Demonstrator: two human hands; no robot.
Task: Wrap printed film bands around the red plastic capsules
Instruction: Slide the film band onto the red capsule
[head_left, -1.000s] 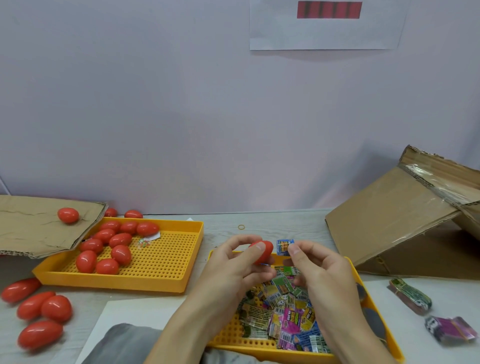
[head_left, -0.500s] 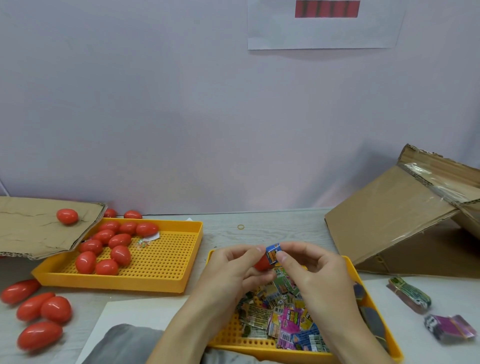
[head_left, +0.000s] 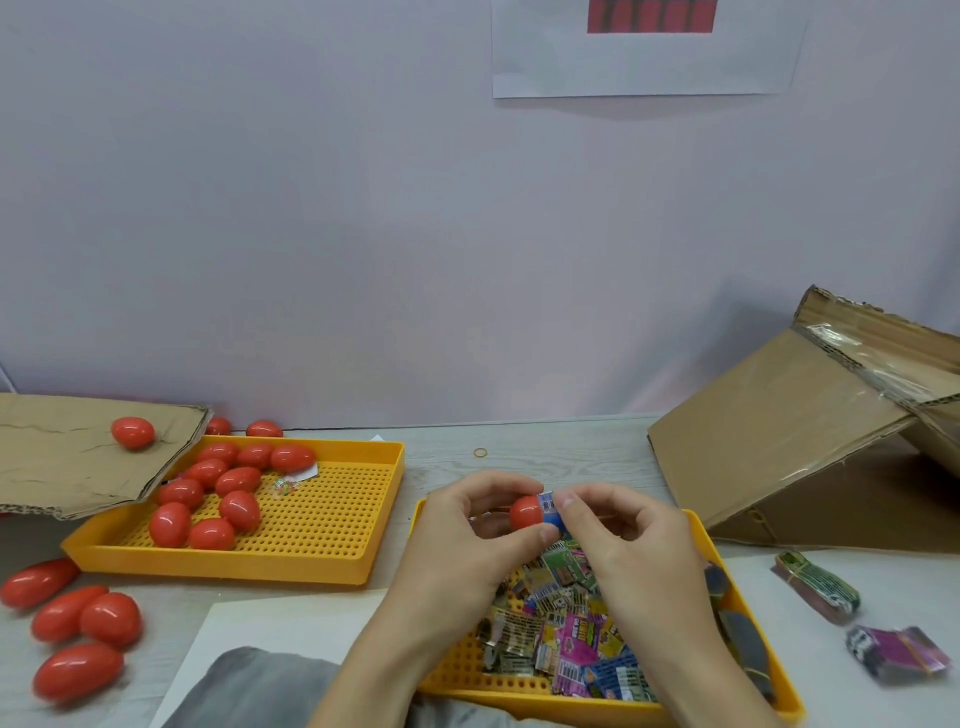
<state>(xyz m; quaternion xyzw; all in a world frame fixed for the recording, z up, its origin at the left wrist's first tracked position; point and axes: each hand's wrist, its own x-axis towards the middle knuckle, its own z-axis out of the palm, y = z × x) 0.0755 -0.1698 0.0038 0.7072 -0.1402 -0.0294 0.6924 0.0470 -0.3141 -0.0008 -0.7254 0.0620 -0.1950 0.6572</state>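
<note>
1. Centrally, above the far edge of the near yellow tray (head_left: 748, 613), both hands meet around one red capsule (head_left: 525, 512) held clear of the tray.
2. Left hand (head_left: 467, 540): fingers and thumb curled round the capsule's left end, gripping it so that its right end faces the other hand.
3. Right hand (head_left: 628, 535): thumb and forefinger pinch a blue printed film band (head_left: 549, 509), which sits over the capsule's right end; how far round the band reaches cannot be told, since the fingers hide its far side.
4. Step in hand, as judged: seating the band on the capsule. The red left end is bare, so the band is not yet at the middle.
5. Next move, as judged: the band needs sliding leftward along the capsule while the left hand keeps it from turning; thin film may crease or slip off the rounded end.
6. Supply: loose printed bands (head_left: 571, 634) lie heaped in the near tray; unbanded capsules (head_left: 218, 493) fill the left part of the far yellow tray (head_left: 337, 519), with others (head_left: 78, 623) on the table (head_left: 519, 447) at left.
</note>
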